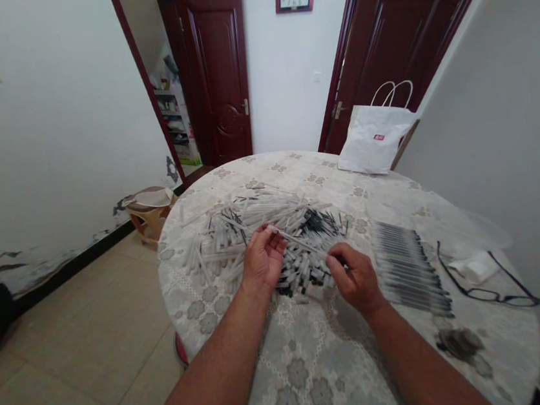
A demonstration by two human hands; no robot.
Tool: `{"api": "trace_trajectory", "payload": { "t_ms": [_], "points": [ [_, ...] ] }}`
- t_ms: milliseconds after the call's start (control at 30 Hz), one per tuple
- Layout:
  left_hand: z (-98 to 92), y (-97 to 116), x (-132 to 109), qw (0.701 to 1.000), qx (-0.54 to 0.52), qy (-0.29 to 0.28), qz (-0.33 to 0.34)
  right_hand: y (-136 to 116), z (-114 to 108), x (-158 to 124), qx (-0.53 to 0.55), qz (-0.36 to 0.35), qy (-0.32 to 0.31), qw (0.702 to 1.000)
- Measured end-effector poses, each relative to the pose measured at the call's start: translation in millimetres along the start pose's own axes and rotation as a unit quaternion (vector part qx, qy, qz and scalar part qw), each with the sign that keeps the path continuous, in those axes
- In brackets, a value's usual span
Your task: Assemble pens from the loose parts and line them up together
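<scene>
A big loose heap of clear pen tubes and black pen parts [263, 229] lies on the round table with a flowered cloth [313, 366]. My left hand [263, 258] rests at the heap's near edge, fingers curled round a clear pen tube that sticks out to the right. My right hand [354, 277] is just right of it, fingers pinched on a small black pen part at the heap's edge. A tidy row of assembled pens [409, 268] lies to the right of my right hand.
Black-framed glasses [489, 285] and a clear plastic bag [469, 235] lie at the table's right. A white paper bag [374, 138] stands at the far edge. A small stool [150, 209] sits on the floor to the left. Dark red doors stand behind.
</scene>
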State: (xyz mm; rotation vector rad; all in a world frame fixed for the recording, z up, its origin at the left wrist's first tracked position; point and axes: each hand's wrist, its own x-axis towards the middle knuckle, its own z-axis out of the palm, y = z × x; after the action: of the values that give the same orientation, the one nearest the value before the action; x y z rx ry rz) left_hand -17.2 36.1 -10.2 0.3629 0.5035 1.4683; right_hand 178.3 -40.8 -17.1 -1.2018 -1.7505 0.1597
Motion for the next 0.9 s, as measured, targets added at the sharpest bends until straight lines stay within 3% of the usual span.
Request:
{"api": "trace_trajectory", "payload": {
  "t_ms": [400,733,833,900],
  "points": [
    [4.5,-3,-5,0.995,0.084,-0.028,0.039,-1,4,2,-0.083,-0.012,-0.008,0.996],
    [3.3,-11,-4,0.984,0.168,-0.008,0.061,5,11,6,-0.116,-0.067,-0.03,0.991],
    [2.4,-13,-4,0.982,0.177,-0.011,0.064,0,8,7,-0.086,-0.029,-0.026,0.996],
    [2.2,-14,-4,0.98,0.184,-0.014,0.072,-4,6,8,-0.043,0.038,-0.035,0.998]
  ]
}}
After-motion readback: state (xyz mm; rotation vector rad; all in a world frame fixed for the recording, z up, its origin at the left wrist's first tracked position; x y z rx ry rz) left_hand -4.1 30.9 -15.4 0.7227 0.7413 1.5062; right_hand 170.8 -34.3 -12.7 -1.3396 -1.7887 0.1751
